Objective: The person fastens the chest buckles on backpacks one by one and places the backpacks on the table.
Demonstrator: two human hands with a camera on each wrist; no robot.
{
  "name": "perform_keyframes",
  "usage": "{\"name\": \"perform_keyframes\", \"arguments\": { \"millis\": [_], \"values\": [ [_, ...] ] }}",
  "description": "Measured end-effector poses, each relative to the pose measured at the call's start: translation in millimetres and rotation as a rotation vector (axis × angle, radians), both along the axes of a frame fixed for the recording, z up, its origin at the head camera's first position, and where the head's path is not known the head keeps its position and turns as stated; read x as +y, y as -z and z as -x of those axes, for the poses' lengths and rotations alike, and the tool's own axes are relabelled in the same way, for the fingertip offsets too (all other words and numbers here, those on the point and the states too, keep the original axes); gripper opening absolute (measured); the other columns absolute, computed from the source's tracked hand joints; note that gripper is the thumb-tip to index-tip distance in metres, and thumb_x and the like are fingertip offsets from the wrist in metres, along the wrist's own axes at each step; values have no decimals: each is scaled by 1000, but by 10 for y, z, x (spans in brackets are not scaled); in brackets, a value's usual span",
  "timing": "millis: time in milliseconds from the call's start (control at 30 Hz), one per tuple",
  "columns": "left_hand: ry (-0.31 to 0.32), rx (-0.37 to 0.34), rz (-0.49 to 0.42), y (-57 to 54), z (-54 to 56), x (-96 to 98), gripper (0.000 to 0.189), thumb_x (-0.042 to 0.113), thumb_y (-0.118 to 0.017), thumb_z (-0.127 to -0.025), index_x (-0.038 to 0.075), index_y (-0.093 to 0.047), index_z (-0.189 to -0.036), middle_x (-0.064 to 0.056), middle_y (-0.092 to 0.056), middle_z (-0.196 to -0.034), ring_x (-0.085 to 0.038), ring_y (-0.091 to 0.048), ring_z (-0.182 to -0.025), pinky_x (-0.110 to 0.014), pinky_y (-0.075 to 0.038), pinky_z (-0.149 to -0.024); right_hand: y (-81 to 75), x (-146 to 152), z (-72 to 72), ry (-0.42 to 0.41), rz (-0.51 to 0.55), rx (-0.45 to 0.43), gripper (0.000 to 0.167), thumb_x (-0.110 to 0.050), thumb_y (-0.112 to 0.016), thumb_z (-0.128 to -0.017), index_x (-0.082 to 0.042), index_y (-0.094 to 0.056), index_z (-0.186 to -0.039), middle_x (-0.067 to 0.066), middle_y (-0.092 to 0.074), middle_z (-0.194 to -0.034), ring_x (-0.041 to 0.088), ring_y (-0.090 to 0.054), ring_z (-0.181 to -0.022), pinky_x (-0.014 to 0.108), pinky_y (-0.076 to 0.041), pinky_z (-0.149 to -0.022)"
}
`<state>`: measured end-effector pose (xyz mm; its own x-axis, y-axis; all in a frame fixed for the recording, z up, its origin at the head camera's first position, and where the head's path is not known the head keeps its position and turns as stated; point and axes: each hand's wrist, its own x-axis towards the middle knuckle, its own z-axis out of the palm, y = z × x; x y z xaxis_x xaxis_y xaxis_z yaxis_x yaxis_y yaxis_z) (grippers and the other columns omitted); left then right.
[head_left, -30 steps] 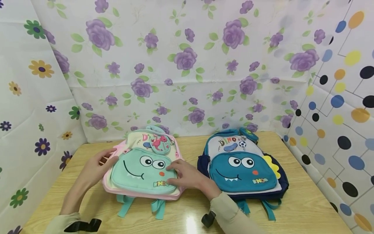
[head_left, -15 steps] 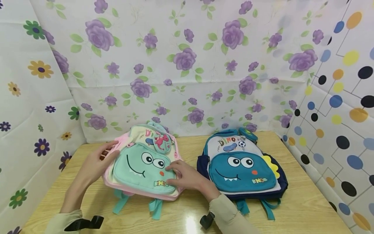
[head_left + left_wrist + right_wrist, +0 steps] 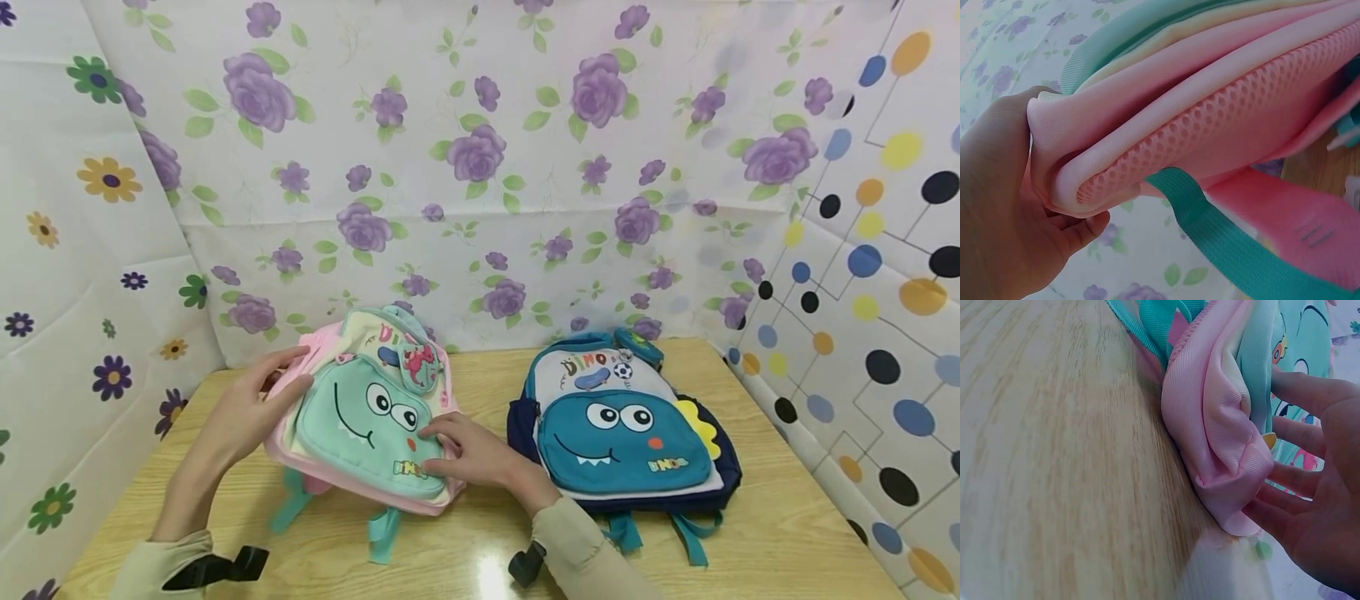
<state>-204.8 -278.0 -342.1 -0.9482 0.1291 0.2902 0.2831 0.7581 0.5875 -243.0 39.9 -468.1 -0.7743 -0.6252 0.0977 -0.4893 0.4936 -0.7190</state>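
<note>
Along the far edge of the wooden surface hangs a white cloth with purple roses; a daisy-patterned cloth borders the left edge, a dotted one the right. Towards the left edge, the pink-and-mint backpack tilts, its left side raised. The left hand grips that side; the right hand touches the opposite lower corner, fingers fairly straight. Towards the right edge lies a blue backpack, apart from both hands. Its upper panel and front pocket read "DINO"; similar lettering on the pink-and-mint one is partly covered.
</note>
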Motion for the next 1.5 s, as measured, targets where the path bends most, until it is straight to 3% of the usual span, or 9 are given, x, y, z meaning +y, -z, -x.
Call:
{"name": "perform_keyframes", "arguments": {
  "millis": [167, 367, 533, 833, 1300, 1500],
  "values": [
    [19, 29, 5, -57, 14, 50, 54, 40, -57, -100, 17, -48, -147, -16, -55, -136, -22, -56, -104, -23, -45, -81, 5, -26, 16, -2, 5, -1, 51, -55, -67, -88, -28, -62, -131, -5, -53, -139, 12, -50, -129, 36, -40, -111],
    [24, 20, 1, -136, -1, 104, 55, 42, -57, -99, 17, -47, -148, -19, -51, -144, -35, -55, -118, -51, -44, -93, 16, -62, 37, -25, 29, -2, 48, -52, -69, -88, -26, -63, -129, -5, -53, -139, 10, -49, -128, 33, -40, -111],
    [25, 19, -5, -193, -16, 138, 56, 43, -57, -99, 18, -47, -148, -20, -48, -146, -40, -50, -126, -63, -40, -98, 18, -84, 47, -41, 45, -3, 48, -50, -69, -89, -25, -62, -130, -6, -54, -138, 9, -48, -129, 33, -40, -110],
    [44, 43, -19, -243, 13, 163, 55, 41, -58, -99, 16, -49, -146, -19, -48, -146, -44, -42, -135, -66, -34, -104, 26, -160, 74, -54, 62, -13, 48, -46, -70, -90, -24, -61, -132, -3, -54, -139, 10, -47, -130, 31, -39, -111],
    [63, 2, -15, -343, 35, 235, 59, 44, -60, -97, 19, -46, -149, -20, -41, -151, -46, -35, -140, -72, -28, -104, 53, -282, 82, -77, 107, -88, 50, -41, -70, -91, -24, -57, -136, -3, -52, -141, 16, -51, -132, 29, -42, -108],
    [63, 2, -7, -414, 43, 283, 58, 42, -60, -97, 18, -46, -148, -19, -47, -140, -40, -43, -129, -67, -34, -101, 40, -338, 90, -95, 125, -84, 50, -37, -72, -91, -19, -57, -136, 0, -53, -141, 16, -50, -134, 27, -42, -108]
  ]
}}
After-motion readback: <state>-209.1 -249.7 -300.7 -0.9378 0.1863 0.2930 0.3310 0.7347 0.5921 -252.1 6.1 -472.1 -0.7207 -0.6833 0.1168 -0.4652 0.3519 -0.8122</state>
